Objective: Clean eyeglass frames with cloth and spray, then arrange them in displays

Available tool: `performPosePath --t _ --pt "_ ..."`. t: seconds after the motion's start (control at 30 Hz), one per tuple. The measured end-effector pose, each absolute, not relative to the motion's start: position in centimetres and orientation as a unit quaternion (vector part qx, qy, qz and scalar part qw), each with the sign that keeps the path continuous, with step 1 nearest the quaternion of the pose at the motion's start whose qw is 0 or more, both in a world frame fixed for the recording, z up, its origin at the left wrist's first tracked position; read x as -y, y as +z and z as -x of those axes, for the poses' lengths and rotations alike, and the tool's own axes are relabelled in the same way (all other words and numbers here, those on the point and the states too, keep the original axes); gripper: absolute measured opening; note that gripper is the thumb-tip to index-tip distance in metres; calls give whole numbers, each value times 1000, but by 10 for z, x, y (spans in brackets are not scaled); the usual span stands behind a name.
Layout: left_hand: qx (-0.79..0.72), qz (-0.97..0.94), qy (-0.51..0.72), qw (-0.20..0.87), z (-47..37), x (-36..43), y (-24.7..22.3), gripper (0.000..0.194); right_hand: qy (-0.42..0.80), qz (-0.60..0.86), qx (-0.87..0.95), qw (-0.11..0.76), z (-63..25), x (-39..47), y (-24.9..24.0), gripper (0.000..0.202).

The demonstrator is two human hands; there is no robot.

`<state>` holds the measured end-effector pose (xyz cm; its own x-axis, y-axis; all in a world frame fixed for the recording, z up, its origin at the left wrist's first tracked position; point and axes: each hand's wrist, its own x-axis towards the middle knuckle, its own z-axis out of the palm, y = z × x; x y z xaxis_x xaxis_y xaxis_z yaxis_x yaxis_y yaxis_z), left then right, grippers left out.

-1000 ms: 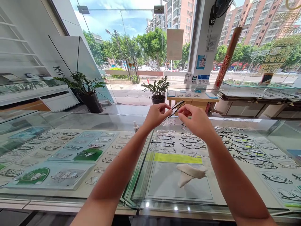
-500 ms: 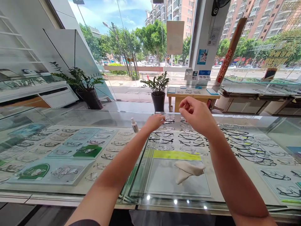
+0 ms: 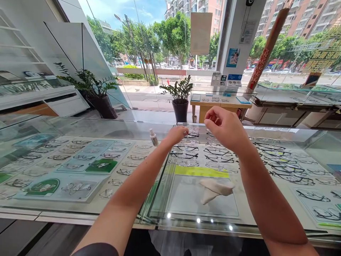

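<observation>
Just beside the left hand (image 3: 178,135), a dark-framed pair of glasses (image 3: 193,135) sits at the far side of the glass worktop (image 3: 133,219); whether the left fingers pinch it cannot be told. The right hand (image 3: 225,128) hovers to its right, fingers loosely curled, thumb slightly apart, holding nothing visible. Nearer lie rows of eyeglass frames (image 3: 184,155) and a crumpled beige cloth (image 3: 217,189). A spray bottle (image 3: 153,138) stands left of the left hand. Both forearms cover parts of the display; a potted plant (image 3: 180,111) stands beyond.
</observation>
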<state>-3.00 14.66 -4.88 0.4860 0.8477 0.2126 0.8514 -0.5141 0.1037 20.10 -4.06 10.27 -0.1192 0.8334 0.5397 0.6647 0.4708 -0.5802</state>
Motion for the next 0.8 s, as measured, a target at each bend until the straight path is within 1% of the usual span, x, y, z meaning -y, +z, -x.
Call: performPosePath --t 0.47,0.6,0.8 --pt "489 866 -103 17 28 -144 -54 29 105 513 740 422 -199 43 104 7" --pt "479 869 -123 26 23 -142 -57 36 97 517 741 417 -198 44 104 8" --pt "472 872 -129 8 19 -143 -61 45 83 515 745 416 -195 43 104 7"
